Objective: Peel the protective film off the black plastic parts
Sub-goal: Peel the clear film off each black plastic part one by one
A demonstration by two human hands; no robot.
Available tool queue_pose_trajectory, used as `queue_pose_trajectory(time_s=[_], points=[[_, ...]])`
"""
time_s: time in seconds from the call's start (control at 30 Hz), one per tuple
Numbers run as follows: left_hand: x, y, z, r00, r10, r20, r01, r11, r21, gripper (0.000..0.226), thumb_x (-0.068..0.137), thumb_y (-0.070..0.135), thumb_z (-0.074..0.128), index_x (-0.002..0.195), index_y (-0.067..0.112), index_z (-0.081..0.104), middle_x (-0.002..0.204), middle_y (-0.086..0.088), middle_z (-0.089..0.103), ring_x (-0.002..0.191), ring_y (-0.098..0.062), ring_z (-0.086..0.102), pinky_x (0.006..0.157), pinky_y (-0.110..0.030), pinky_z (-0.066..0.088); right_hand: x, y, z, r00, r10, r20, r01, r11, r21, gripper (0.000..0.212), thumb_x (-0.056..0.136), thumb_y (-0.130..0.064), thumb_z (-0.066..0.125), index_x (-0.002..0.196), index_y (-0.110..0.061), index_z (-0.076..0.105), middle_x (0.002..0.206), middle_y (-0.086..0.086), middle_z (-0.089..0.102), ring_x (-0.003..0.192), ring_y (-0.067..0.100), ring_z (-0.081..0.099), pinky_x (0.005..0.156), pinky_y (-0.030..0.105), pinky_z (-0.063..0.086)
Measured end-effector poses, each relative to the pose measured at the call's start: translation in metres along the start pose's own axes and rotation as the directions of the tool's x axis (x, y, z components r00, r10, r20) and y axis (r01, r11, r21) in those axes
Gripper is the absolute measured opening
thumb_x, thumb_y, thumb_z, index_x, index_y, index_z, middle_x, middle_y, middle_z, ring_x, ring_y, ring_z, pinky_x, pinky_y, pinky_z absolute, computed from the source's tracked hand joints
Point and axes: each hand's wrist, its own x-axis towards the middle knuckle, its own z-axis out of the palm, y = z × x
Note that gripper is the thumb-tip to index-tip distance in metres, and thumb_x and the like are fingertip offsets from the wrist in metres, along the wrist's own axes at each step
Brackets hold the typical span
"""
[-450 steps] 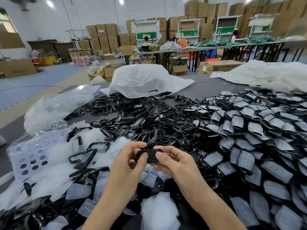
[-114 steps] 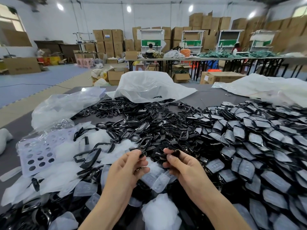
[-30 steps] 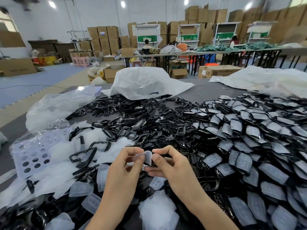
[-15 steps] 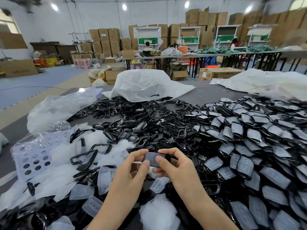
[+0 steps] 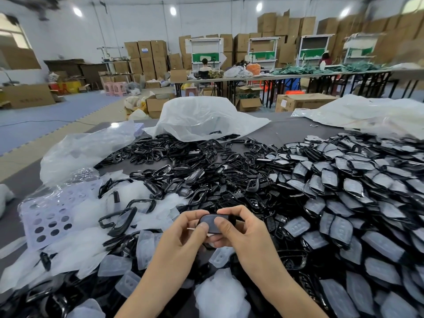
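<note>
- Stacked cardboard boxes [image 5: 146, 56] line the far wall of a warehouse, with long tables [image 5: 275, 76] in front of them and a person [image 5: 204, 67] seated at one.
- Up close, a grey table [image 5: 282, 127] is almost covered with plastic pieces.
- Both hands meet low in the middle of the view, clamped on one black part [image 5: 214, 222] held just above the heap.
- The left hand [image 5: 183, 232] pinches the part's left end, thumb on its upper face.
- The right hand [image 5: 243, 232] grips the right end, its thumb pressed beside the other thumb and its fingers curled over the far edge.
- Whether film covers this part's face I cannot tell.
- To the right lies a deep pile of film-covered parts [image 5: 344, 203], overlapping like scales.
- Beyond the hands spreads a tangle of bare black frames [image 5: 195, 161].
- Loose film pieces [image 5: 119, 265] litter the near left, some lying over frames.
- A crumpled film lump [image 5: 220, 292] sits between the forearms.
- A pale tray with round holes [image 5: 50, 216] lies at far left, partly under a clear bag [image 5: 85, 148].
- A white bag [image 5: 202, 118] slumps at the table's far side, its edge lying over some frames.
</note>
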Motion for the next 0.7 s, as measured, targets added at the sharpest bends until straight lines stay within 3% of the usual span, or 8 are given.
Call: queue_pose_trajectory(time_s=[0.1,0.23,0.3,0.4,0.57,0.7], points=[[-0.0006,0.0015,0.0013,0.999,0.024,-0.040,-0.022,0.999,0.045,0.018,0.096,0.011,0.060,0.099,0.026,0.070,0.078,0.007,0.072,0.073,-0.006,0.068,0.068,-0.017,0.052,-0.0009,-0.0005,0.0006,1.000,0.010,0.009,-0.010,1.000,0.004,0.012,0.094,-0.015,0.069,0.105,-0.015,0.065,0.083,0.010,0.077,0.073,0.022,0.075,0.066,0.022,0.057],[-0.0002,0.0023,0.0007,0.999,0.006,-0.044,-0.004,0.999,0.040,0.016,0.090,0.017,0.069,0.090,0.033,0.072,0.075,-0.002,0.070,0.070,-0.012,0.063,0.072,-0.034,0.053,-0.0009,-0.0010,0.0010,0.999,0.014,0.033,-0.013,1.000,-0.011,0.013,0.093,-0.013,0.070,0.103,-0.016,0.065,0.081,0.008,0.077,0.073,0.018,0.074,0.067,0.021,0.057],[-0.0006,0.0033,0.0010,0.999,0.014,-0.043,-0.012,0.999,0.030,0.018,0.088,0.019,0.071,0.087,0.036,0.071,0.071,0.000,0.070,0.066,-0.009,0.062,0.067,-0.028,0.053,-0.0005,-0.0005,0.0006,0.999,0.006,0.040,-0.005,0.999,-0.036,0.012,0.093,-0.012,0.070,0.102,-0.019,0.065,0.080,0.006,0.076,0.072,0.017,0.073,0.068,0.022,0.057],[-0.0024,0.0036,0.0030,0.997,0.038,-0.071,-0.037,0.999,0.014,0.019,0.092,0.010,0.066,0.086,0.027,0.072,0.067,0.001,0.070,0.061,-0.006,0.064,0.061,-0.015,0.051,-0.0003,-0.0010,0.0002,1.000,0.006,0.026,-0.005,0.999,-0.032,0.011,0.095,-0.011,0.067,0.102,-0.018,0.064,0.080,0.008,0.077,0.072,0.020,0.075,0.067,0.022,0.057],[-0.0043,0.0036,0.0043,0.993,0.070,-0.091,-0.062,0.994,0.089,0.023,0.097,0.008,0.056,0.098,0.026,0.071,0.075,0.002,0.074,0.068,-0.006,0.070,0.065,-0.010,0.050,0.0013,-0.0015,-0.0028,1.000,0.024,-0.012,-0.024,0.999,-0.024,0.011,0.094,-0.012,0.068,0.104,-0.017,0.065,0.078,0.008,0.077,0.071,0.022,0.075,0.065,0.021,0.057],[-0.0021,0.0024,0.0044,0.996,0.016,-0.082,-0.016,1.000,0.008,0.021,0.096,0.010,0.060,0.099,0.028,0.072,0.076,-0.001,0.074,0.072,-0.016,0.072,0.071,-0.023,0.058,0.0023,-0.0030,-0.0042,0.999,0.045,-0.021,-0.045,0.999,0.005,0.013,0.093,-0.010,0.069,0.104,-0.014,0.065,0.077,0.010,0.076,0.070,0.021,0.075,0.063,0.021,0.057]])
